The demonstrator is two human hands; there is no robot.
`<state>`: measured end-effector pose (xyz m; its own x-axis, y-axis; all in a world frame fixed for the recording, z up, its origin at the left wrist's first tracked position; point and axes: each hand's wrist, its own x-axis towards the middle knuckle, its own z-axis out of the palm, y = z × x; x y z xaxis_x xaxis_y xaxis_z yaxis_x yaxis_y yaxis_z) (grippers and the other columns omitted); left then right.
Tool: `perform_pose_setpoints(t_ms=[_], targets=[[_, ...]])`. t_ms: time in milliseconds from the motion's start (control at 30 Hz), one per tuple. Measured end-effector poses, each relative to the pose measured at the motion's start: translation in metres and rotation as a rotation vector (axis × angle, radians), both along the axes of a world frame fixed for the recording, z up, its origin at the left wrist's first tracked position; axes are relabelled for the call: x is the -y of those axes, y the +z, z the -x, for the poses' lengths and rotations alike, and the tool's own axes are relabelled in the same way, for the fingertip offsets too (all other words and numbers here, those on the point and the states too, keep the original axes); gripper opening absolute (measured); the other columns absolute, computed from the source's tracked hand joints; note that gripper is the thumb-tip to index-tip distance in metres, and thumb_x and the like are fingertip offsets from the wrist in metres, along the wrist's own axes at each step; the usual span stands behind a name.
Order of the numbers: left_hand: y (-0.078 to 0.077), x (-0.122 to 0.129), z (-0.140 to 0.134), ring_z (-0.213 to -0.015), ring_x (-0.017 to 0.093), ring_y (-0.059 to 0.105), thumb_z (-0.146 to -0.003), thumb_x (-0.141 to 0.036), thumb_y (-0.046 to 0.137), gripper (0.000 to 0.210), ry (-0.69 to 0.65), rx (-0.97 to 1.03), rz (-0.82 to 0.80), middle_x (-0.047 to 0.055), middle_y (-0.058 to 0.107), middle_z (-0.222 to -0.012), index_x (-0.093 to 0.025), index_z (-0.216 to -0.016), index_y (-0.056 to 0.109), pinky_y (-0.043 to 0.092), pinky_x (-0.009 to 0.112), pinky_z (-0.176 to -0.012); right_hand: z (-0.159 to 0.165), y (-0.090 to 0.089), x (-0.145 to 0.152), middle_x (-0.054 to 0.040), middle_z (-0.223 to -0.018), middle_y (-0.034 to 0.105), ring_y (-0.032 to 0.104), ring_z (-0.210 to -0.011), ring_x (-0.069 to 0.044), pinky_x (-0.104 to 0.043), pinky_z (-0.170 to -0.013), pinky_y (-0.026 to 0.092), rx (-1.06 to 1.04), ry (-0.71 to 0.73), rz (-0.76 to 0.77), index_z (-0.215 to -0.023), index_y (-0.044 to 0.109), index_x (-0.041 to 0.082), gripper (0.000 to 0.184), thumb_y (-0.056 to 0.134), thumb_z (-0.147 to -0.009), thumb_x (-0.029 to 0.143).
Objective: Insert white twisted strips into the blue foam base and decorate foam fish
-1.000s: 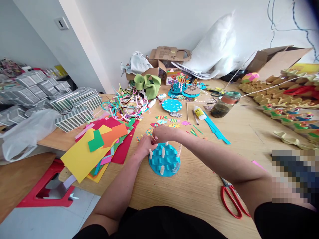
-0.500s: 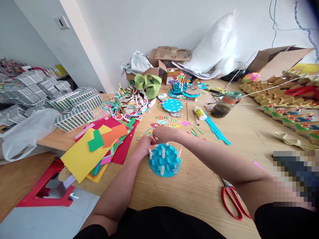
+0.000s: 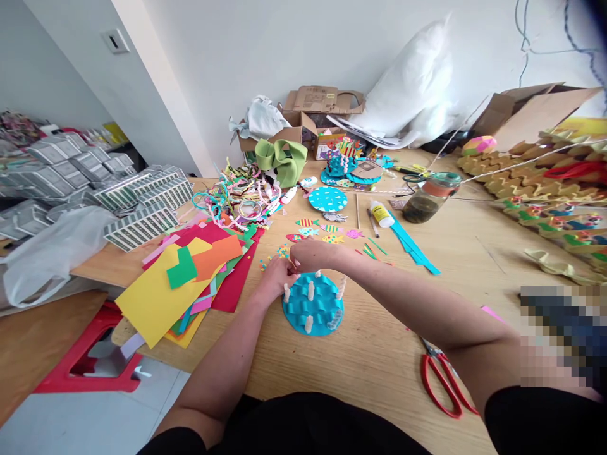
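Observation:
A round blue paper base (image 3: pixel 324 327) with looped paper strips lies on the table, and several whitish twisted posts (image 3: pixel 311 291) stand up from it. At its far left edge my left hand (image 3: pixel 279 275) has its fingers pinched together. My right hand (image 3: pixel 313 254) bends over from the right and meets the left, fingers closed. Whatever lies between the fingertips is too small or hidden to name. Small coloured paper dots (image 3: pixel 268 262) are scattered just beyond the hands. Paper fish cutouts (image 3: pixel 332 239) lie behind them.
Coloured paper sheets (image 3: pixel 156 297) are piled at left. Red-handled scissors (image 3: pixel 441 385) lie at the near right. A glue bottle (image 3: pixel 382 215), blue strips (image 3: pixel 415 243) and a glass jar (image 3: pixel 432 199) sit at the back right. A finished-looking blue paper model (image 3: pixel 346 167) stands farther back.
Both hands stay together in nearly the same place at the blue base's far left edge. The camera view has shifted very slightly; nothing else visibly moved.

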<state>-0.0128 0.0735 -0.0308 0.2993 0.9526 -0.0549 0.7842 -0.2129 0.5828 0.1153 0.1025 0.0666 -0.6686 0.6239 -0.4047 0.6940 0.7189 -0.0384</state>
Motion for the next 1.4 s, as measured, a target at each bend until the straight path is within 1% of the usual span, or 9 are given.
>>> perform_pose_setpoints(t_ms=[167, 400, 500, 600, 800, 967, 1100, 1233, 1400], targets=[[-0.004, -0.001, 0.000, -0.064, 0.016, 0.060, -0.068, -0.018, 0.059, 0.012, 0.014, -0.005, 0.002, 0.006, 0.069, -0.068, -0.012, -0.070, 0.069, 0.042, 0.025, -0.058, 0.001, -0.002, -0.002, -0.0160, -0.091, 0.071, 0.066, -0.086, -0.027, -0.034, -0.073, 0.044, 0.001, 0.024, -0.011, -0.091, 0.072, 0.012, 0.025, 0.059, -0.075, 0.025], [0.006, 0.001, -0.002, -0.065, 0.017, 0.058, -0.068, -0.015, 0.058, 0.010, 0.012, -0.017, -0.010, 0.006, 0.067, -0.064, -0.013, -0.065, 0.067, 0.042, 0.026, -0.059, 0.002, 0.002, 0.000, -0.0174, -0.091, 0.071, 0.066, -0.088, -0.027, -0.032, -0.072, 0.043, 0.032, 0.047, -0.017, -0.094, 0.072, 0.009, 0.026, 0.055, -0.077, 0.020], [0.007, 0.001, -0.003, -0.066, 0.018, 0.059, -0.067, -0.015, 0.059, 0.009, 0.017, -0.016, -0.003, 0.005, 0.067, -0.062, -0.016, -0.062, 0.066, 0.042, 0.026, -0.058, 0.003, 0.003, 0.000, -0.0170, -0.091, 0.071, 0.066, -0.087, -0.027, -0.033, -0.073, 0.043, 0.049, 0.047, -0.021, -0.094, 0.072, 0.009, 0.026, 0.055, -0.077, 0.020], [0.004, 0.000, -0.002, -0.068, 0.019, 0.060, -0.067, -0.016, 0.060, 0.008, 0.024, 0.005, 0.021, 0.004, 0.067, -0.060, -0.018, -0.061, 0.065, 0.042, 0.026, -0.057, 0.004, 0.002, 0.000, -0.0168, -0.091, 0.071, 0.065, -0.087, -0.027, -0.035, -0.076, 0.042, 0.048, 0.040, -0.007, -0.093, 0.072, 0.009, 0.026, 0.056, -0.076, 0.020], [-0.007, -0.004, 0.000, -0.071, 0.020, 0.062, -0.066, -0.018, 0.060, 0.007, 0.019, 0.046, 0.034, 0.003, 0.068, -0.064, -0.016, -0.060, 0.064, 0.044, 0.027, -0.061, 0.006, -0.002, -0.002, -0.0176, -0.091, 0.071, 0.065, -0.088, -0.027, -0.035, -0.078, 0.042, 0.040, 0.049, -0.025, -0.095, 0.071, 0.008, 0.026, 0.054, -0.078, 0.019], [-0.014, -0.006, 0.001, -0.073, 0.022, 0.063, -0.066, -0.019, 0.062, 0.009, 0.010, 0.076, -0.009, 0.006, 0.069, -0.066, -0.017, -0.057, 0.063, 0.045, 0.027, -0.060, 0.007, -0.002, -0.003, -0.0172, -0.091, 0.070, 0.065, -0.089, -0.026, -0.035, -0.079, 0.042, 0.042, 0.065, -0.032, -0.095, 0.071, 0.009, 0.026, 0.055, -0.078, 0.019], [-0.019, -0.006, 0.001, -0.070, 0.021, 0.063, -0.065, -0.018, 0.061, 0.009, 0.008, 0.084, -0.030, 0.004, 0.068, -0.063, -0.016, -0.057, 0.063, 0.044, 0.026, -0.059, 0.008, -0.002, -0.004, -0.0173, -0.089, 0.070, 0.065, -0.089, -0.027, -0.036, -0.078, 0.042, 0.069, 0.100, -0.032, -0.092, 0.071, 0.008, 0.025, 0.053, -0.080, 0.020], [-0.019, -0.006, 0.000, -0.068, 0.020, 0.063, -0.065, -0.019, 0.059, 0.009, 0.013, 0.070, -0.020, 0.003, 0.067, -0.060, -0.015, -0.060, 0.064, 0.043, 0.024, -0.057, 0.009, -0.005, -0.005, -0.0178, -0.088, 0.070, 0.065, -0.087, -0.028, -0.035, -0.076, 0.043, 0.057, 0.111, -0.040, -0.092, 0.071, 0.008, 0.026, 0.052, -0.080, 0.021], [-0.015, -0.006, 0.000, -0.068, 0.019, 0.062, -0.066, -0.021, 0.060, 0.010, 0.023, 0.034, -0.008, 0.003, 0.066, -0.058, -0.015, -0.059, 0.065, 0.041, 0.023, -0.056, 0.010, -0.007, -0.007, -0.0180, -0.086, 0.070, 0.065, -0.089, -0.028, -0.036, -0.080, 0.041, 0.057, 0.100, -0.023, -0.092, 0.071, 0.008, 0.026, 0.053, -0.080, 0.022]])
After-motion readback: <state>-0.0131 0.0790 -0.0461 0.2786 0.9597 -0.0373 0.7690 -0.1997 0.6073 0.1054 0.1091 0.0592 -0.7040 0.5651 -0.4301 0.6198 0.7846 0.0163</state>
